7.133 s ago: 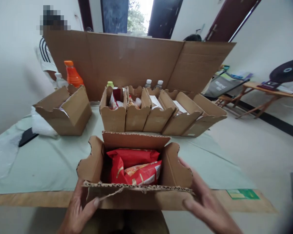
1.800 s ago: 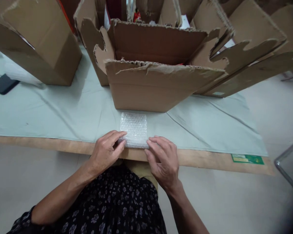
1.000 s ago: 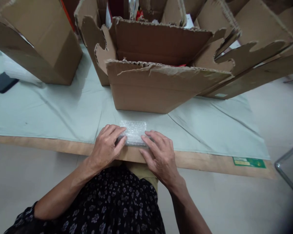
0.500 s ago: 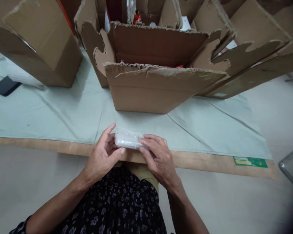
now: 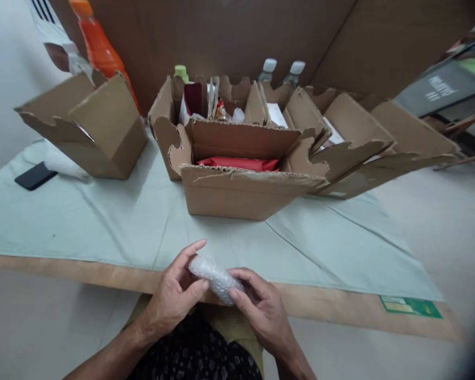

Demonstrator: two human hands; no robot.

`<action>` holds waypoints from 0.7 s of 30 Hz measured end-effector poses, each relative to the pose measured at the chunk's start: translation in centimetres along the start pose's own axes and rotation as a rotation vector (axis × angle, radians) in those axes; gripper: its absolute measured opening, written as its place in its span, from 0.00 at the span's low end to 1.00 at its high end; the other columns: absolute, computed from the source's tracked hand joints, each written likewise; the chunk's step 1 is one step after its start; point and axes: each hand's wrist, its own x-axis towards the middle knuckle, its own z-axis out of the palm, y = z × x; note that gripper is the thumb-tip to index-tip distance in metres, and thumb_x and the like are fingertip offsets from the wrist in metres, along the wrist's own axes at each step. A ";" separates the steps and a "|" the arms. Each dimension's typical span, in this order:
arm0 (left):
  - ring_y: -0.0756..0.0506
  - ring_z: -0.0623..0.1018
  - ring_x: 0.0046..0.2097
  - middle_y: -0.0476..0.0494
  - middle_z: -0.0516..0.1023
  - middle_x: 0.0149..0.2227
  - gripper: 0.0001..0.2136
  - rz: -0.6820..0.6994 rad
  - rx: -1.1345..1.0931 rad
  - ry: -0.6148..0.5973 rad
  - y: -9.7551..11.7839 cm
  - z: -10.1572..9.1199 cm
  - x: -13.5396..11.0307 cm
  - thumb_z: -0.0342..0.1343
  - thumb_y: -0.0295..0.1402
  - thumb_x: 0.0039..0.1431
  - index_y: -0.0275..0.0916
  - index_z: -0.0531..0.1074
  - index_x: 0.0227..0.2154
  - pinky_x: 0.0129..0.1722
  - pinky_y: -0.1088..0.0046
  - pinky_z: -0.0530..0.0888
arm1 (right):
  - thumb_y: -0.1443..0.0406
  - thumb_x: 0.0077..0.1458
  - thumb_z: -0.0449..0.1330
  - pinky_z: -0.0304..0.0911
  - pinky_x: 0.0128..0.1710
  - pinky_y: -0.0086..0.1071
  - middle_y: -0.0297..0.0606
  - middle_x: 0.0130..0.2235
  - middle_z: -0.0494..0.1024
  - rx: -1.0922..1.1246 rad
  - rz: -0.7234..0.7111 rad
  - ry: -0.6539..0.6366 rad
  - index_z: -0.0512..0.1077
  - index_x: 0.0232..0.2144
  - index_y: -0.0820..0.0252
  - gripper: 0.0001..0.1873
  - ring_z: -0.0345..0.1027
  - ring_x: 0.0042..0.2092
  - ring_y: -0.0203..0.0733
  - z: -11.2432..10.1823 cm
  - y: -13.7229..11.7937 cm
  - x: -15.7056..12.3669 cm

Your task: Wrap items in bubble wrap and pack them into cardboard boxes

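I have a small roll of bubble wrap (image 5: 217, 278) between my two hands, over the near edge of the bench (image 5: 320, 301). It lies aslant: the left end points away from me, the right end towards me. My right hand (image 5: 264, 309) has its end pinched, thumb on the near side and forefinger across the top. My left hand (image 5: 174, 295) is curved about the other end — thumb against the wrap, forefinger raised clear of it — and I cannot tell whether those fingers grip or only steady it.

Beyond my hands, on the pale green cloth (image 5: 114, 227), stands a cardboard box (image 5: 229, 195) with a red packet (image 5: 241, 164) inside. Close behind it is a row of open boxes (image 5: 352, 153), and well to the left another box (image 5: 121, 142), with a flat black object (image 5: 35, 176) near it. A green card (image 5: 411, 306) lies at the bench's right front edge.
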 end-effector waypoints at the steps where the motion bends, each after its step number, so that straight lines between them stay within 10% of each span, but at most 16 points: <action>1: 0.48 0.79 0.38 0.46 0.79 0.40 0.27 -0.005 0.001 0.003 0.1 0.0 0.2 0.61 0.32 0.62 0.43 0.66 0.64 0.40 0.72 0.81 | 0.58 0.64 0.63 0.73 0.37 0.31 0.37 0.37 0.83 -0.009 -0.008 0.006 0.80 0.42 0.53 0.09 0.77 0.36 0.41 0.0 -0.2 0.2; 8: 0.46 0.81 0.39 0.43 0.81 0.42 0.24 -0.025 0.060 0.079 0.0 0.3 0.8 0.62 0.33 0.61 0.43 0.72 0.60 0.42 0.71 0.81 | 0.58 0.60 0.66 0.73 0.40 0.30 0.38 0.40 0.83 -0.057 -0.024 0.031 0.78 0.47 0.53 0.14 0.78 0.40 0.43 -0.6 -0.7 0.7; 16: 0.31 0.66 0.69 0.36 0.65 0.68 0.37 0.734 0.516 0.482 3.8 -3.3 5.9 0.66 0.33 0.58 0.48 0.61 0.69 0.66 0.46 0.68 | 0.60 0.62 0.64 0.73 0.35 0.29 0.37 0.37 0.83 -0.067 -0.143 0.079 0.80 0.41 0.51 0.07 0.78 0.35 0.41 -3.5 -1.9 1.8; 21: 0.32 0.62 0.72 0.39 0.57 0.73 0.26 0.817 0.671 0.501 7.3 -3.2 10.3 0.65 0.31 0.58 0.46 0.70 0.59 0.66 0.48 0.68 | 0.60 0.60 0.66 0.76 0.34 0.30 0.38 0.38 0.85 -0.222 -0.292 0.098 0.82 0.42 0.47 0.07 0.81 0.37 0.45 -7.7 -4.2 1.9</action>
